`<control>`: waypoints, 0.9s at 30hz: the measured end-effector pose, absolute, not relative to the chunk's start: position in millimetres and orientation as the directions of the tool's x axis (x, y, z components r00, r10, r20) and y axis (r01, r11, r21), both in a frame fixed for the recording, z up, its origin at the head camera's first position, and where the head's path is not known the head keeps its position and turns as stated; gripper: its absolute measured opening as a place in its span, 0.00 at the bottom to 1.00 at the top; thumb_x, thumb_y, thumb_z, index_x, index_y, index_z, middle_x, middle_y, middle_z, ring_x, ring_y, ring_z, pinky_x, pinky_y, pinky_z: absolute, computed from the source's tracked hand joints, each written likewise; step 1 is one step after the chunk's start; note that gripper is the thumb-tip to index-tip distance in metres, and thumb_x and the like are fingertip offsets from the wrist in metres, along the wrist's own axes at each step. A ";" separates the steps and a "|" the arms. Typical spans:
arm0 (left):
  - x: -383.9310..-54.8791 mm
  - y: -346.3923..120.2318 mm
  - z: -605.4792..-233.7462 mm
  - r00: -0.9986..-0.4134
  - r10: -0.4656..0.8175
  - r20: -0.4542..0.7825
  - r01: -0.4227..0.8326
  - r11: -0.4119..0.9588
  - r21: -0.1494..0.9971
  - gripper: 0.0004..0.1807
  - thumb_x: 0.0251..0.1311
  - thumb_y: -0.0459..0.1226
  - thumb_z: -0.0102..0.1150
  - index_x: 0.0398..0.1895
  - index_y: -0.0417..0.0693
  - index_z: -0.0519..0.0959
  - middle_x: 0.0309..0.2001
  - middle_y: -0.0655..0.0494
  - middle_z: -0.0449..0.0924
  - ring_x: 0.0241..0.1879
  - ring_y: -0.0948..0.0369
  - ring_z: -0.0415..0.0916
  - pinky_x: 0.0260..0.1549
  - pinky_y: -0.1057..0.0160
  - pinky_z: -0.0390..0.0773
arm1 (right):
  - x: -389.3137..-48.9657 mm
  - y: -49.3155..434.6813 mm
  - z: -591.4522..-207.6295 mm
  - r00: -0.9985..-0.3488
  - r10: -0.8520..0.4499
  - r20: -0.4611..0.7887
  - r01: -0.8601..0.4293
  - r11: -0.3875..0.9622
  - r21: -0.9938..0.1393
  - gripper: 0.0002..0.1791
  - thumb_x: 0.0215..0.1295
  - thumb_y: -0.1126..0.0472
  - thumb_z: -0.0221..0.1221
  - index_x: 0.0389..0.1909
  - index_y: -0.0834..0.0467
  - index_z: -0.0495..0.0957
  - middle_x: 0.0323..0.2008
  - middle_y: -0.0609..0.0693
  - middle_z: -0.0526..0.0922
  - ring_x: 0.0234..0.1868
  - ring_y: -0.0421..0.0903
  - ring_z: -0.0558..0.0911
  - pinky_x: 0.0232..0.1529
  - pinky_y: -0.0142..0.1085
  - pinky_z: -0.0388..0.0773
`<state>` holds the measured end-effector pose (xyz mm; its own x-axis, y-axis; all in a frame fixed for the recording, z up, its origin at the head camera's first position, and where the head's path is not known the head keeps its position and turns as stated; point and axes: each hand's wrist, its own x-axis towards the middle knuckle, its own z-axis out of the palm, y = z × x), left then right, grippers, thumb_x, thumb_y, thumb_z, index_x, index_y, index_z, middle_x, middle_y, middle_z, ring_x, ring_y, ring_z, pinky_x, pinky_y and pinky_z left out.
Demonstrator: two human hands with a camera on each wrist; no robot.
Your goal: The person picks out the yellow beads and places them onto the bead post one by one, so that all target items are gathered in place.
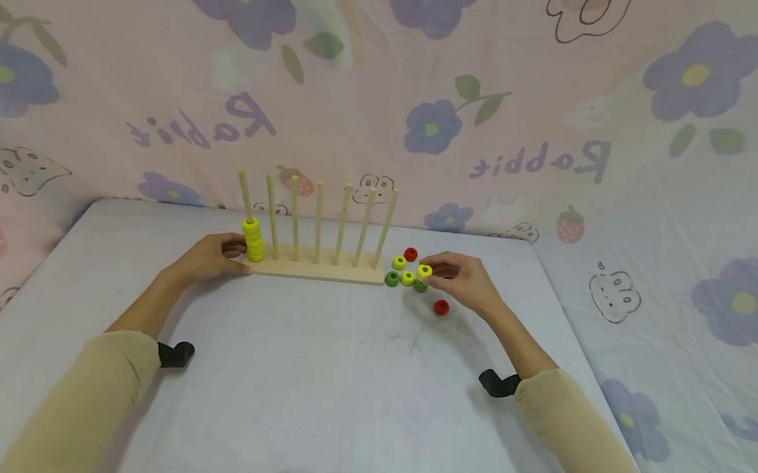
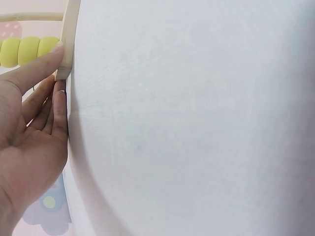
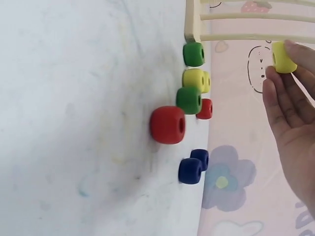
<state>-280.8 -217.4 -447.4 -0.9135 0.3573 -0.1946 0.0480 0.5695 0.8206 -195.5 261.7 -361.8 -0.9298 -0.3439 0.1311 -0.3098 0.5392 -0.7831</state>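
Observation:
A wooden peg rack with several upright pegs stands toward the back of the table. Several yellow beads are stacked on its leftmost peg. My left hand grips the left end of the base, with the thumb at the front beside the lowest beads. To the right of the rack, my right hand pinches a yellow bead between thumb and fingers, lifted above the loose beads. Below that hand lie a green bead and a red bead.
Close to the rack's right end are another green bead, two yellow beads and a second red bead. Two blue beads show only in the right wrist view. A patterned cloth hangs behind the white table.

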 end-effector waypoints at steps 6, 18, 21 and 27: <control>-281.9 -216.4 -446.6 -0.913 0.356 -0.197 0.045 0.569 0.821 0.44 0.58 0.34 0.71 0.72 0.28 0.58 0.68 0.31 0.64 0.68 0.41 0.64 0.69 0.47 0.65 | -197.9 252.2 -341.0 -0.925 -0.343 0.166 -0.340 0.549 -0.763 0.16 0.61 0.70 0.66 0.51 0.68 0.81 0.47 0.60 0.85 0.45 0.54 0.85 0.45 0.29 0.83; -281.6 -214.3 -445.6 -0.911 0.360 -0.199 0.053 0.582 0.811 0.43 0.58 0.35 0.71 0.72 0.29 0.59 0.68 0.32 0.65 0.68 0.41 0.64 0.69 0.47 0.65 | -223.9 253.0 -332.0 -0.919 -0.359 0.162 -0.348 0.546 -0.762 0.17 0.61 0.60 0.69 0.52 0.57 0.84 0.47 0.51 0.86 0.46 0.47 0.86 0.46 0.35 0.84; -281.7 -215.3 -445.0 -0.913 0.354 -0.203 0.050 0.591 0.805 0.44 0.58 0.36 0.71 0.72 0.29 0.59 0.68 0.32 0.65 0.68 0.41 0.64 0.69 0.47 0.65 | -230.0 248.3 -323.4 -0.905 -0.384 0.183 -0.383 0.546 -0.746 0.17 0.62 0.61 0.69 0.52 0.56 0.84 0.46 0.50 0.87 0.45 0.46 0.86 0.47 0.35 0.84; -280.2 -217.6 -446.2 -0.911 0.353 -0.214 0.034 0.581 0.813 0.44 0.58 0.36 0.71 0.73 0.30 0.58 0.69 0.33 0.64 0.68 0.41 0.63 0.69 0.47 0.64 | -238.1 235.8 -305.8 -0.876 -0.415 0.245 -0.455 0.544 -0.706 0.16 0.61 0.62 0.69 0.51 0.57 0.85 0.45 0.49 0.87 0.42 0.44 0.86 0.46 0.33 0.84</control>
<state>-280.2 -217.6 -446.2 -0.9108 0.3531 -0.2141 0.0342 0.5812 0.8131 -238.1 235.8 -305.8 -0.8762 -0.4152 0.2448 -0.4547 0.5435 -0.7056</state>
